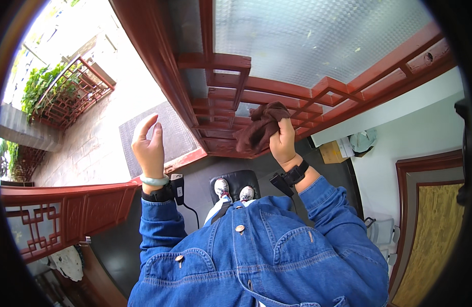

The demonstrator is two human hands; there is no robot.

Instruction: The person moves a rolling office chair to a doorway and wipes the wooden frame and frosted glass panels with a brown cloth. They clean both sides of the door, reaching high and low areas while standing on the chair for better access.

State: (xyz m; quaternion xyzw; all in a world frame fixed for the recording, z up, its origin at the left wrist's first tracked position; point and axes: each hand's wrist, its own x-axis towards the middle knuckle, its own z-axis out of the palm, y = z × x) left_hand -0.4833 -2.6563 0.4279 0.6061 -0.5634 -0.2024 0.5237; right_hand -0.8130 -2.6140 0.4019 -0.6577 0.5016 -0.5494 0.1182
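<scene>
My right hand (283, 142) grips a bunched dark brown cloth (259, 132). The cloth lies over the lower part of a red wooden lattice (274, 85), which frames a textured glass pane (297, 42); whether it presses on the wood cannot be told. Off to the left my left hand (149, 145) is raised in the air with nothing in it, thumb and fingers apart and curved. A pale green bangle (154, 179) circles that wrist. Black straps with small devices sit on both wrists.
I stand on a black padded stool (236, 184) over a dark floor. An open doorway at left shows a grey mat (144, 130) and paving. A red door panel (86, 211) is at lower left. Right of the lattice are a cardboard box (333, 152) and a framed panel (431, 222).
</scene>
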